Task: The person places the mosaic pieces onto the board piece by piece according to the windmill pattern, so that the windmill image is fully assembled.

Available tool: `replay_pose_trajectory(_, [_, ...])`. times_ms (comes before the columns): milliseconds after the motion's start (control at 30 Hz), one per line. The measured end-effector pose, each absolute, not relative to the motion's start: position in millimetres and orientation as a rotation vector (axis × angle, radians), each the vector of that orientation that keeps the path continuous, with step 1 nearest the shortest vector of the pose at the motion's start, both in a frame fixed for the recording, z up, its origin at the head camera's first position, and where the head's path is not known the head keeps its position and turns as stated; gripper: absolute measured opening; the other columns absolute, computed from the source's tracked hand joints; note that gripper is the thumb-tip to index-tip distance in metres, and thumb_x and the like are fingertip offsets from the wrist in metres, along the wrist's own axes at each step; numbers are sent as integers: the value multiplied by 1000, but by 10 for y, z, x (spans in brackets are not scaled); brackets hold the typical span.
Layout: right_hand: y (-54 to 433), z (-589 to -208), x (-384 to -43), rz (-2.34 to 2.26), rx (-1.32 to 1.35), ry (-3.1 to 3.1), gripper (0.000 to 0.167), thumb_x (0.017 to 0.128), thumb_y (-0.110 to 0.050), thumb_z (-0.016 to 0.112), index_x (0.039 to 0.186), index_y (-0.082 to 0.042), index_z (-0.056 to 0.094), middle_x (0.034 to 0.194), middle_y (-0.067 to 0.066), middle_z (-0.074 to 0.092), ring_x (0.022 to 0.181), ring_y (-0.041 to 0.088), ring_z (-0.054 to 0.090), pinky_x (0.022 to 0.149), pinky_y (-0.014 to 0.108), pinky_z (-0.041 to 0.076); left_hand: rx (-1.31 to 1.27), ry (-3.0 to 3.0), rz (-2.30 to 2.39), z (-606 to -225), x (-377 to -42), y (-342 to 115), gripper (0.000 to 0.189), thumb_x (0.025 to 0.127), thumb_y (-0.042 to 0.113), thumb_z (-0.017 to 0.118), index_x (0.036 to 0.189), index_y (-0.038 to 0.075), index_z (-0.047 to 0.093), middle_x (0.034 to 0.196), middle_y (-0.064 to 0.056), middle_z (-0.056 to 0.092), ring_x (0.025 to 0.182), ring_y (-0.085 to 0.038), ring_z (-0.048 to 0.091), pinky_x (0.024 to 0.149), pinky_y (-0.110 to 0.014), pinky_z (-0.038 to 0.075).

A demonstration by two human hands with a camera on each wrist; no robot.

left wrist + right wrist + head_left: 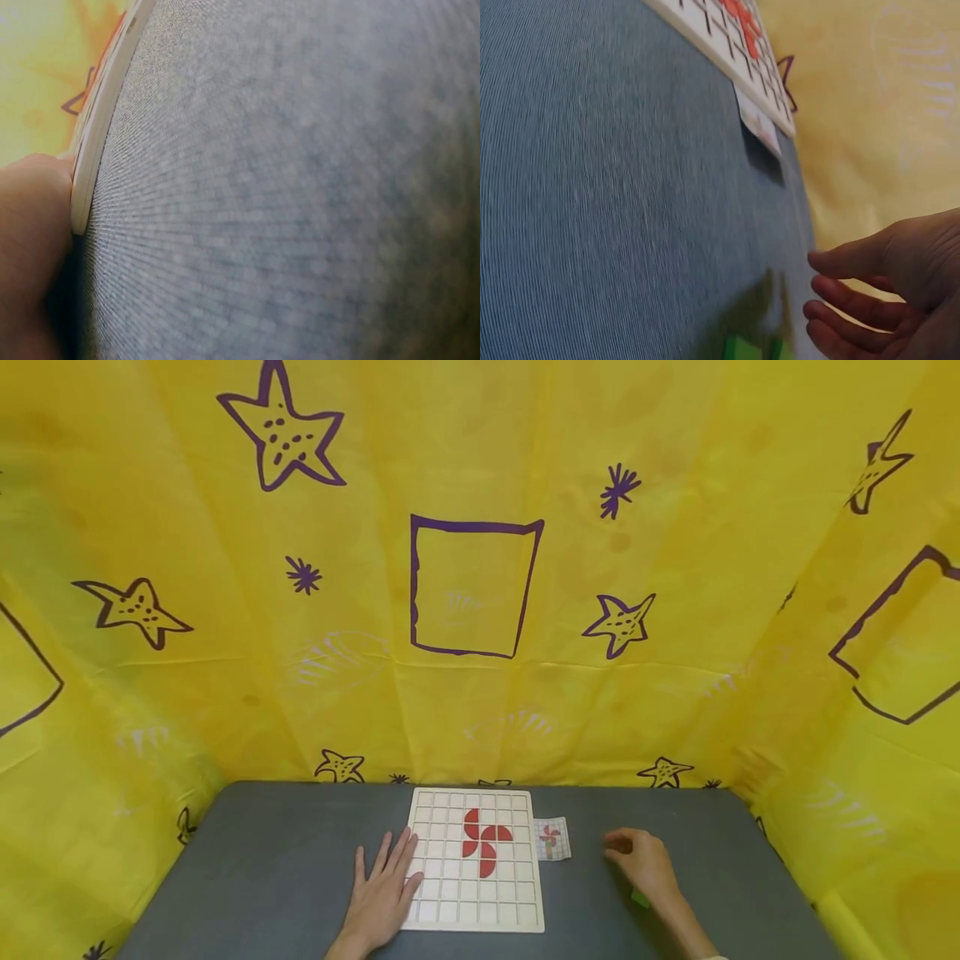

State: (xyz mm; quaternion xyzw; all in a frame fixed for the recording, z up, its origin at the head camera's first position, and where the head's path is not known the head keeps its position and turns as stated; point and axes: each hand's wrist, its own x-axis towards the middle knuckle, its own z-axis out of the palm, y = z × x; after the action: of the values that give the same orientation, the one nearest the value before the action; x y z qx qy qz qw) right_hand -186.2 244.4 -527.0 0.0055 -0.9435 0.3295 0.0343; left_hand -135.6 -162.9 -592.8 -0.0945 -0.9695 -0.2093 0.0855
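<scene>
A white gridded board [442, 889] lies on the dark table, with several red quarter-round pieces [487, 867] set in its squares as a pinwheel. My left hand [381, 893] rests spread at the board's left edge, fingers straight, fingertips on the rim. In the left wrist view, part of that hand touches the board's side [94, 157]. Right of the board, my right hand [645, 864] hovers over the table with fingers loosely bent. The right wrist view shows a gap between thumb and fingers and nothing held. Green pieces [742, 349] lie below this hand, partly hidden by the wrist.
A small pattern card [555, 847] with a red and green pinwheel figure lies against the board's right edge, its left side seemingly under it. Yellow printed cloth [465, 710] surrounds the grey table [270, 868] at the back and both sides.
</scene>
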Motion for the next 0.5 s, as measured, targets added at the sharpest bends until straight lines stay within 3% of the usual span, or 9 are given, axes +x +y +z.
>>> replay_pose_trajectory(300, [2692,-5247,-1840,1033,14,-2955,17,81,-3,77,98,-3,75,89,5,72,78,20,67,67,35,55,-278,-2867,-599,-5937,-1348,-1622,56,101,39,49,149,10,42,156,-7,37,143,-38,28,109,-69,5])
replay_pose_trajectory(500, [2905,-5256,-1807,939,-69,-3075,21,81,-13,79,100,-4,75,96,11,72,88,30,67,78,49,53,-279,-2827,-610,-5958,-1345,-1624,55,101,37,51,147,9,45,154,-8,40,141,-40,31,109,-69,6])
